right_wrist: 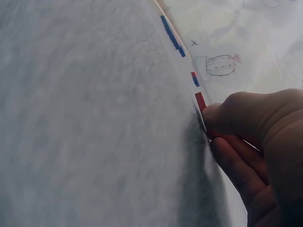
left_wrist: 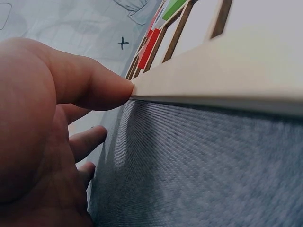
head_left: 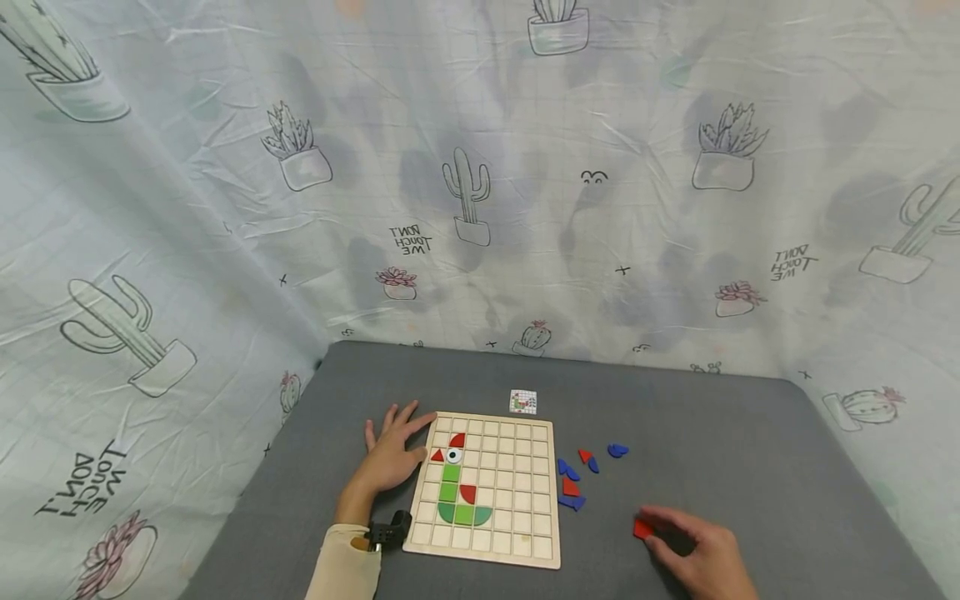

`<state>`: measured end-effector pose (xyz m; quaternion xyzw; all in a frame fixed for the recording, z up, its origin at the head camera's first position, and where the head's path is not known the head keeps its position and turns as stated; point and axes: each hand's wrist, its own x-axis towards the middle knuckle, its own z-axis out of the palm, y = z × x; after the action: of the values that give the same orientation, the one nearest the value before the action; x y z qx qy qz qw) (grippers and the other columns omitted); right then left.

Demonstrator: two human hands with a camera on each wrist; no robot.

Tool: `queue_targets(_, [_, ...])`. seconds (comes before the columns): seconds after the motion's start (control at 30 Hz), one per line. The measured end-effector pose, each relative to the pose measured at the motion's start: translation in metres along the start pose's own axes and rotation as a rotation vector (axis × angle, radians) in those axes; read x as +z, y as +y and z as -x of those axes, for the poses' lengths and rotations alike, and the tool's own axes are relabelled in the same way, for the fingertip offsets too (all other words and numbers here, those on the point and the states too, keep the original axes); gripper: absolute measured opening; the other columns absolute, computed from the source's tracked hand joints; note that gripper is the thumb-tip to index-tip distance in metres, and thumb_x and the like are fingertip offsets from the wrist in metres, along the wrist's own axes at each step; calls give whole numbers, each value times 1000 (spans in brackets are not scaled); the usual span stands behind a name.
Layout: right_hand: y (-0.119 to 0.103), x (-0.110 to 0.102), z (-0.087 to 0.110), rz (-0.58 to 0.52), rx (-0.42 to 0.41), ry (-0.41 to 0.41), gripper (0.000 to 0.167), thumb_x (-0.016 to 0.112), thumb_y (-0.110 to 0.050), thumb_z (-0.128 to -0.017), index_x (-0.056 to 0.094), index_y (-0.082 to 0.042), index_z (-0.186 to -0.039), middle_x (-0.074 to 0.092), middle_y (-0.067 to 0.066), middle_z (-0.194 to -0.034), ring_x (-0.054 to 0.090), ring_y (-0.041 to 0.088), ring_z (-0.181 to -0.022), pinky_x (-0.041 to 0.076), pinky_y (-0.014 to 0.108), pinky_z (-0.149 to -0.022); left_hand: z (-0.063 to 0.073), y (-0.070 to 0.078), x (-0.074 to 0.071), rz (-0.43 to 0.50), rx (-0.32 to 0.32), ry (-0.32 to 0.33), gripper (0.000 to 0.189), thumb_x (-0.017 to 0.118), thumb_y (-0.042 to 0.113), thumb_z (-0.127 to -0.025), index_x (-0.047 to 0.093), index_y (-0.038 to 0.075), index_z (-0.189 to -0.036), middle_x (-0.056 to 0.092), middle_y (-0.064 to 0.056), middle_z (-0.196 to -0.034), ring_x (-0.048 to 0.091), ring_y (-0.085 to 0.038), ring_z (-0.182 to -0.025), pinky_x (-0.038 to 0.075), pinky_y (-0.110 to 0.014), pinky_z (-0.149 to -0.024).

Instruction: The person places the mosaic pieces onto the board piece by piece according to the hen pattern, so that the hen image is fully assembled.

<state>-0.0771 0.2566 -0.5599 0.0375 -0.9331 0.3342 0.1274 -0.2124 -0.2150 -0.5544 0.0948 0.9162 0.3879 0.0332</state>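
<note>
A wooden grid board [head_left: 523, 502] lies flat on the grey table. My left hand [head_left: 390, 458] is beside its left edge, fingers spread, with the thumb [left_wrist: 97, 87] touching the rim and the index fingertip at the top left corner. On the grid are green squares [head_left: 451, 472], green quarter-circles [head_left: 482, 516], red quarter-circles [head_left: 468, 494], a red triangle [head_left: 437, 456] and a white eye disc [head_left: 453, 455]. My right hand [head_left: 697, 550], right of the board, pinches a flat red piece [head_left: 642, 528] between thumb and fingers, close over the table; its far end is hidden by the fingers.
Loose blue pieces [head_left: 617, 450] and red pieces [head_left: 570, 487] lie between the board and my right hand. A small printed pattern card [head_left: 523, 402] lies behind the board. The grey table [head_left: 712, 442] is backed by a curtain [head_left: 525, 208] with cactus drawings.
</note>
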Motion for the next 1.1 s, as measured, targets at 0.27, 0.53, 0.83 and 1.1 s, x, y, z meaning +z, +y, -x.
queue_targets(0.27, [-19,7,-8,-39,-1,-42,38,99,-11,-78,85,-27,-110,83,-17,-104,77,0,-96,65,26,-83,1,-1,1,-3,-2,4,61,65,4,-97,63,17,-157,30,-22,-179,5,-53,-169,-22,-76,-125])
queue_targets(0.53, [-45,32,-23,-183,-62,-66,37,95,-3,-80,86,-20,-112,84,-15,-105,78,2,-97,66,27,-84,0,-2,1,3,4,2,61,65,5,-98,62,17,-158,29,-22,-179,5,-53,-169,-22,-76,-125])
queue_targets(0.83, [-72,55,-43,-309,-187,-145,35,91,-1,-86,85,-13,-118,84,-10,-110,79,5,-96,67,30,-85,-1,-2,1,-1,5,8,61,65,4,-97,63,17,-157,30,-22,-179,6,-53,-168,-21,-77,-125])
queue_targets(1.1, [-93,78,-57,-369,-267,-234,29,87,-4,-91,84,-10,-119,85,-2,-111,81,13,-97,68,35,-84,-1,-1,0,1,9,10,61,65,4,-97,63,17,-157,30,-23,-179,6,-54,-168,-21,-77,-125])
